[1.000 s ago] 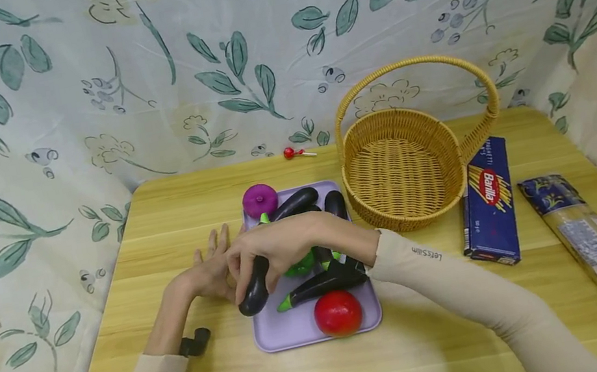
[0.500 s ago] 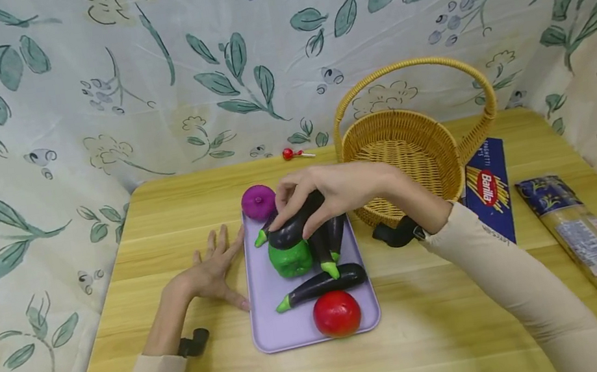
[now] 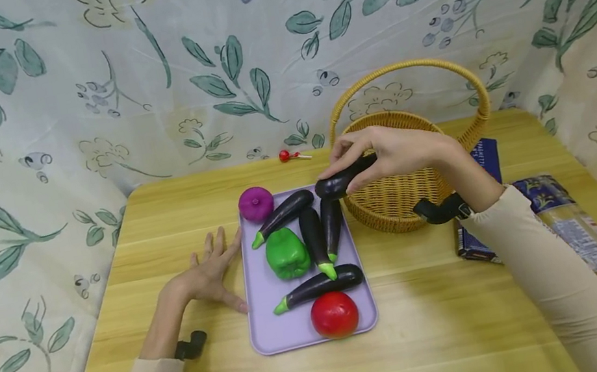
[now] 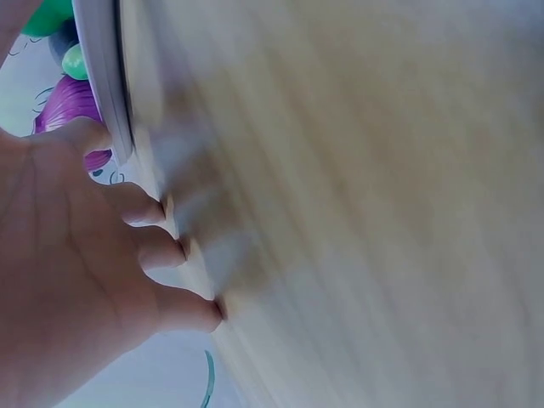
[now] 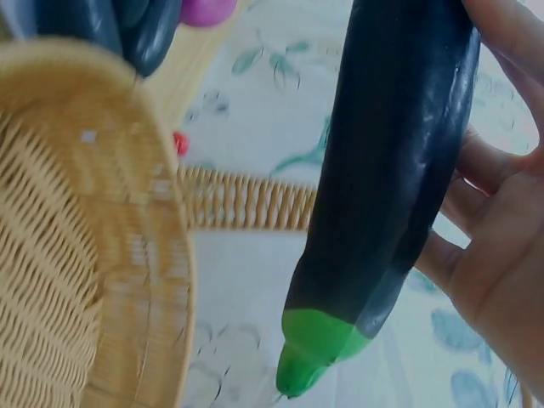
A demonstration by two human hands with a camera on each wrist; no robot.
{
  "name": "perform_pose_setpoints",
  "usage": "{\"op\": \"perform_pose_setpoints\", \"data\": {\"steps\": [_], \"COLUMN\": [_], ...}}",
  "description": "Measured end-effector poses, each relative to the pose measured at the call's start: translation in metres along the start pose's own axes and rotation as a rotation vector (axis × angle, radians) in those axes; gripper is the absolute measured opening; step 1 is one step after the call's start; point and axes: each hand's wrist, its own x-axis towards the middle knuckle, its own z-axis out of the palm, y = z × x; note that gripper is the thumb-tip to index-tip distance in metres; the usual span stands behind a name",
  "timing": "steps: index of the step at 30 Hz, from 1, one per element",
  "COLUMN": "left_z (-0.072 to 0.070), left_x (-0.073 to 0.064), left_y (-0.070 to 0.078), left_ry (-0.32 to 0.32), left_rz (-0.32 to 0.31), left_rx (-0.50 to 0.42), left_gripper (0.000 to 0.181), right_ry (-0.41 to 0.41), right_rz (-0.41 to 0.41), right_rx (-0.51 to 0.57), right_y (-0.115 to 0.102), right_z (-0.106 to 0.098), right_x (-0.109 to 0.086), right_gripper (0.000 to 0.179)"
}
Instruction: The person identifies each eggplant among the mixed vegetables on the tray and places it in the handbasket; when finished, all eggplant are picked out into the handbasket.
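I pinch a glossy black, green-tipped eggplant (image 3: 333, 187) in my right hand (image 3: 396, 150) — blunt end cropped from the wrist view — left hand (image 3: 204, 279) spread, thumb at the lilac rectangular tray (image 3: 272, 332).

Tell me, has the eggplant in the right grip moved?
Yes. In the head view, that eggplant went rightward and up the picture, toward the basket, which stayed put.

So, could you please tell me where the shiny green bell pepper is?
In the head view, the pepper lies on the lavender rectangular tray, just left of a glossy black eggplant with green cap.
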Motion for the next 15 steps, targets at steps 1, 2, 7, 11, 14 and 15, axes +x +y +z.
{"op": "perform_pose_setpoints", "data": {"steps": [1,2,7,11,14,15], "left_z": [0.000,0.000,0.000,0.000,0.000,0.000], "left_x": [0.000,0.000,-0.001,-0.002,-0.002,-0.001], "left_y": [0.000,-0.001,0.000,0.000,-0.001,-0.001], "left_ry": [0.001,0.001,0.001,0.005,0.010,0.012], "left_rz": [0.002,0.003,0.007,0.004,0.001,0.001], "left_rx": [-0.003,-0.005,-0.017,-0.015,-0.010,-0.010], "left_gripper": [0.154,0.154,0.154,0.154,0.153,0.153], "right_ry": [0.007,0.012,0.033,0.058,0.067,0.069], "right_rz": [0.016,0.036,0.120,0.152,0.162,0.162], "right_rx": [-0.006,-0.010,-0.035,-0.049,-0.060,-0.066], "right_y": [0.003,0.006,0.022,0.035,0.045,0.047], "right_z": [-0.003,-0.005,-0.015,-0.022,-0.026,-0.027], "right_x": [-0.003,-0.005,-0.015,-0.020,-0.021,-0.021], "right_gripper": [0.045,0.045,0.043,0.043,0.043,0.042]}}
